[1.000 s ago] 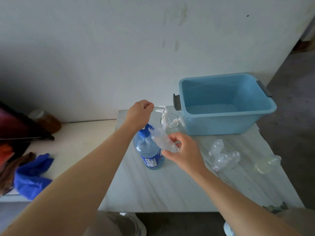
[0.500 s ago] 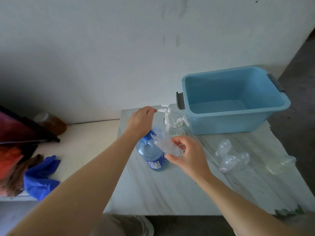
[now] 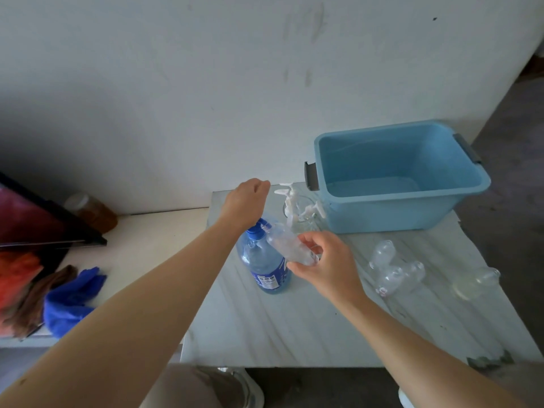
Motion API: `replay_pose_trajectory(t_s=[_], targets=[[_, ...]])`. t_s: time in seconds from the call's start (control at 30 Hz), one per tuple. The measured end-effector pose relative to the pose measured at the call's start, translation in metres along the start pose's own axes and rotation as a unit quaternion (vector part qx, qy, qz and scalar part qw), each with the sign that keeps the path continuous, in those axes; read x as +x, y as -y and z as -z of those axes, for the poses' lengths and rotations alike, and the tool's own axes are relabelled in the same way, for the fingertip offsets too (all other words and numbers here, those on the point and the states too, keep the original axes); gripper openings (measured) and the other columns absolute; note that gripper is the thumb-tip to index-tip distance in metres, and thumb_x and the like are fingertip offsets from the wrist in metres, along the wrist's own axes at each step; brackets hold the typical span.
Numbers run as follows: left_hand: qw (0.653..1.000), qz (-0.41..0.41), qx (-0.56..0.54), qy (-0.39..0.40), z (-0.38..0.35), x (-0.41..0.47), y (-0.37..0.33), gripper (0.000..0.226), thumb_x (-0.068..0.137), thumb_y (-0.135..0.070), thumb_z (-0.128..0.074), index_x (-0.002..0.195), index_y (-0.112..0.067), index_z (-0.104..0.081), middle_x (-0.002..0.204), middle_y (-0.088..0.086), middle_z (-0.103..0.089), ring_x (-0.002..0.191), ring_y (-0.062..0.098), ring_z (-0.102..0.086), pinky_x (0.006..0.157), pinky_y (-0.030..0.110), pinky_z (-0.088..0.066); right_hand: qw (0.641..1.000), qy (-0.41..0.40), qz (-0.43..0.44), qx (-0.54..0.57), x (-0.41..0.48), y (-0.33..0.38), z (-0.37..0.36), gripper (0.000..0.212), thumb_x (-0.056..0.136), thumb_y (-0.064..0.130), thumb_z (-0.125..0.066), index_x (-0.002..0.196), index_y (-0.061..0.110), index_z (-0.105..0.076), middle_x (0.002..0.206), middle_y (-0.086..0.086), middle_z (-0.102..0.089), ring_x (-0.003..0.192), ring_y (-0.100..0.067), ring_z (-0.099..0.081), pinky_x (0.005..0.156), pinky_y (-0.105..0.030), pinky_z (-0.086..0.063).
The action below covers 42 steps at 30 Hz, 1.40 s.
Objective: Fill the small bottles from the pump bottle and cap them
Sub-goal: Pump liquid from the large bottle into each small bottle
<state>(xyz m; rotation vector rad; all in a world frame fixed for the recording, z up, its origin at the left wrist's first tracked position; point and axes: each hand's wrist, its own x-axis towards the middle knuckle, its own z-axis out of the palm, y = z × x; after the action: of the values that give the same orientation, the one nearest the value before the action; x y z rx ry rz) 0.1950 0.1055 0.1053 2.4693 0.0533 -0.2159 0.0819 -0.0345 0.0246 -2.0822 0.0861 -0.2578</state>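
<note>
A blue pump bottle (image 3: 269,267) with a white label stands on the marble table (image 3: 265,325). My left hand (image 3: 245,201) is curled over its pump head, which the hand hides. My right hand (image 3: 323,262) grips a small clear bottle (image 3: 287,244), tilted with its mouth against the pump's nozzle. Several more small clear bottles (image 3: 393,269) lie on the table to the right, one further off (image 3: 475,282). White pump caps (image 3: 290,201) stand in a clear glass behind the pump bottle.
A light blue tub (image 3: 397,201) with grey handles stands at the back right against the white wall. A lower shelf to the left carries a blue cloth (image 3: 72,298), a brown jar (image 3: 91,210) and a dark frame. My shoes show below the table's front edge.
The view has shifted slightly. My left hand stays on the pump head and my right hand keeps the small bottle at the nozzle, now a little lower.
</note>
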Motion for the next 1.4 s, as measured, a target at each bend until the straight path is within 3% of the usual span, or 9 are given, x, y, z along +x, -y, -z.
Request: replay_pose_trajectory(t_s=[0.2, 0.43, 0.73, 0.93, 1.07, 1.2, 1.3, 1.37, 1.4], targets=[[1.000, -0.007, -0.010, -0.007, -0.004, 0.003, 0.001, 0.028, 0.095, -0.032, -0.032, 0.090, -0.018, -0.055, 0.091, 0.003, -0.055, 0.080, 0.022, -0.050, 0.077, 0.037, -0.043, 1.000, -0.013, 0.009, 0.003, 0.000, 0.001, 0.003, 0.039, 0.058, 0.022, -0.081, 0.093, 0.026, -0.066, 0.083, 0.014, -0.061, 0.079, -0.004, -0.058, 0.072, -0.023, -0.049], [0.998, 0.005, -0.065, -0.011, -0.017, 0.009, 0.001, 0.038, 0.099, -0.023, -0.030, 0.113, -0.019, -0.065, 0.110, -0.001, -0.064, 0.099, 0.016, -0.052, 0.086, 0.030, -0.040, 1.000, -0.006, -0.004, 0.023, 0.005, -0.010, 0.007, 0.039, 0.056, 0.022, -0.081, 0.091, 0.029, -0.064, 0.084, 0.013, -0.061, 0.081, 0.000, -0.056, 0.070, -0.006, -0.041], [0.998, 0.019, -0.057, -0.011, -0.019, 0.008, 0.013, 0.038, 0.098, -0.026, -0.030, 0.116, -0.019, -0.063, 0.116, 0.003, -0.063, 0.105, 0.023, -0.055, 0.086, 0.031, -0.040, 1.000, -0.001, 0.000, -0.003, 0.005, -0.011, 0.001, 0.037, 0.057, 0.022, -0.082, 0.090, 0.027, -0.066, 0.081, 0.015, -0.059, 0.078, -0.001, -0.055, 0.069, -0.009, -0.042], [0.998, 0.029, -0.050, 0.003, -0.008, 0.000, 0.005, 0.032, 0.098, -0.031, -0.029, 0.097, -0.013, -0.056, 0.099, 0.008, -0.057, 0.103, 0.030, -0.054, 0.088, 0.037, -0.040, 1.000, -0.011, 0.001, -0.001, -0.001, -0.004, -0.001, 0.037, 0.057, 0.020, -0.082, 0.091, 0.024, -0.067, 0.083, 0.010, -0.062, 0.078, -0.002, -0.056, 0.068, -0.009, -0.041], [0.998, 0.026, -0.050, 0.018, 0.002, -0.002, -0.007, 0.031, 0.098, -0.034, -0.030, 0.096, -0.012, -0.052, 0.093, 0.009, -0.051, 0.085, 0.026, -0.047, 0.083, 0.038, -0.041, 1.000, -0.017, 0.010, -0.004, 0.001, 0.002, 0.003, 0.039, 0.057, 0.020, -0.082, 0.092, 0.025, -0.067, 0.085, 0.011, -0.061, 0.078, -0.003, -0.056, 0.069, -0.008, -0.040], [1.000, 0.014, -0.016, 0.017, 0.001, -0.002, -0.006, 0.033, 0.100, -0.033, -0.026, 0.100, -0.012, -0.052, 0.096, 0.009, -0.052, 0.088, 0.025, -0.045, 0.082, 0.035, -0.036, 1.000, -0.025, 0.017, 0.002, 0.001, 0.003, 0.003, 0.038, 0.056, 0.022, -0.081, 0.091, 0.027, -0.067, 0.083, 0.012, -0.061, 0.078, -0.005, -0.058, 0.071, -0.021, -0.048], [1.000, 0.013, -0.014, -0.007, -0.001, -0.001, -0.004, 0.035, 0.101, -0.033, -0.028, 0.092, -0.008, -0.052, 0.083, 0.008, -0.050, 0.086, 0.026, -0.045, 0.081, 0.037, -0.036, 0.999, -0.027, 0.019, 0.015, 0.001, 0.000, 0.000, 0.038, 0.056, 0.024, -0.080, 0.091, 0.027, -0.067, 0.083, 0.010, -0.061, 0.077, -0.007, -0.058, 0.070, -0.027, -0.051], [0.999, 0.017, -0.027, -0.027, -0.003, 0.000, 0.000, 0.040, 0.098, -0.034, -0.031, 0.079, -0.004, -0.048, 0.079, 0.018, -0.049, 0.087, 0.034, -0.048, 0.081, 0.041, -0.040, 0.999, -0.024, 0.017, 0.020, 0.002, -0.003, -0.003, 0.038, 0.057, 0.024, -0.080, 0.091, 0.028, -0.067, 0.083, 0.010, -0.061, 0.078, -0.007, -0.058, 0.070, -0.028, -0.051], [0.999, 0.014, -0.031, -0.041, -0.004, 0.001, 0.002, 0.041, 0.096, -0.037, -0.032, 0.077, -0.003, -0.045, 0.088, 0.025, -0.052, 0.094, 0.039, -0.050, 0.086, 0.045, -0.041, 0.999, -0.022, 0.015, 0.020, 0.002, -0.003, -0.003, 0.038, 0.057, 0.023, -0.081, 0.091, 0.028, -0.067, 0.083, 0.010, -0.060, 0.078, -0.007, -0.058, 0.070, -0.028, -0.051]])
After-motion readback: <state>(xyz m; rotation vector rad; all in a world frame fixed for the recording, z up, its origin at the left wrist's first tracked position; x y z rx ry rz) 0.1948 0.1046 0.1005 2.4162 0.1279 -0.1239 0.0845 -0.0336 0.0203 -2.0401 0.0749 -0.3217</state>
